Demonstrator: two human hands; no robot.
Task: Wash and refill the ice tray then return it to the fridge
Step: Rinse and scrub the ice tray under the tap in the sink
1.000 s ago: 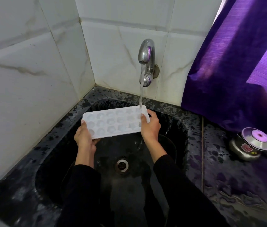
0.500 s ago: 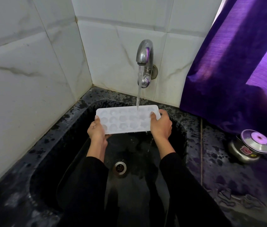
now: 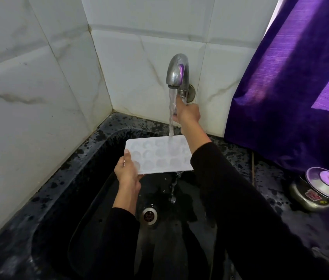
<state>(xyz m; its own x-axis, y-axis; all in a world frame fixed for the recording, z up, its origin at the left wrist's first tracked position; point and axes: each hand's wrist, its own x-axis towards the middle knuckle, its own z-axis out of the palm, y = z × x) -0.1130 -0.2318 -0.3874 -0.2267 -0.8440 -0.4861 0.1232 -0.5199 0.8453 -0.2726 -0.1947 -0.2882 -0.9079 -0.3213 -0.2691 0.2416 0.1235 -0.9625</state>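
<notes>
The left hand [image 3: 128, 171] holds the white ice tray [image 3: 159, 155] by its left end, thumb on top, over the black sink [image 3: 91, 158]. Water from the tap [image 3: 177, 72] falls on the tray and spills off the near edge. The right hand [image 3: 186, 115] is up at the tap handle, probably curled round it.

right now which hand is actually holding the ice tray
The left hand grips the ice tray by its left end. The right hand is up at the tap instead.
</notes>
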